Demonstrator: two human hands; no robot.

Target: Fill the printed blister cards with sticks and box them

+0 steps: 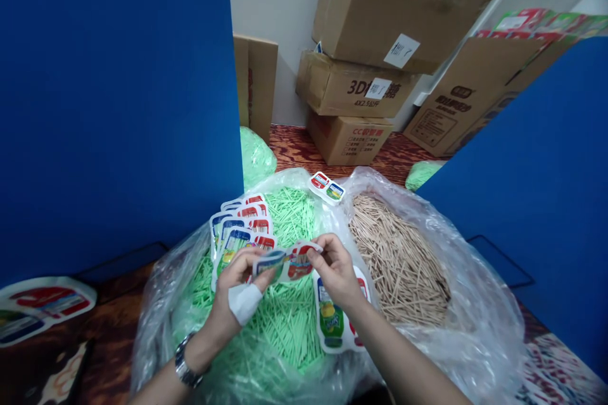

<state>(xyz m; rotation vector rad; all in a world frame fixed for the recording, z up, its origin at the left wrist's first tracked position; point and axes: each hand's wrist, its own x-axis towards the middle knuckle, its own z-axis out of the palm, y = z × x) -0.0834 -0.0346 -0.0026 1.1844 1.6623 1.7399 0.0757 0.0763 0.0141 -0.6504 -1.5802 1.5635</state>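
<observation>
Printed packet [299,262] above green sticks [289,319] — left hand [236,275] and right hand [337,272], fingers pinching opposite ends. Looks light, thin, bendy, probably slick — best held by edges.

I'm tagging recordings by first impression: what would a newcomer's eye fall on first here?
Probably the bright green sticks low in the middle, beside the tan sticks to their right, both in clear plastic. Over the green ones, the left hand and right hand hold a printed piece between them. A large blue panel fills the upper left, and three stacked cardboard boxes stand at the back.
</observation>
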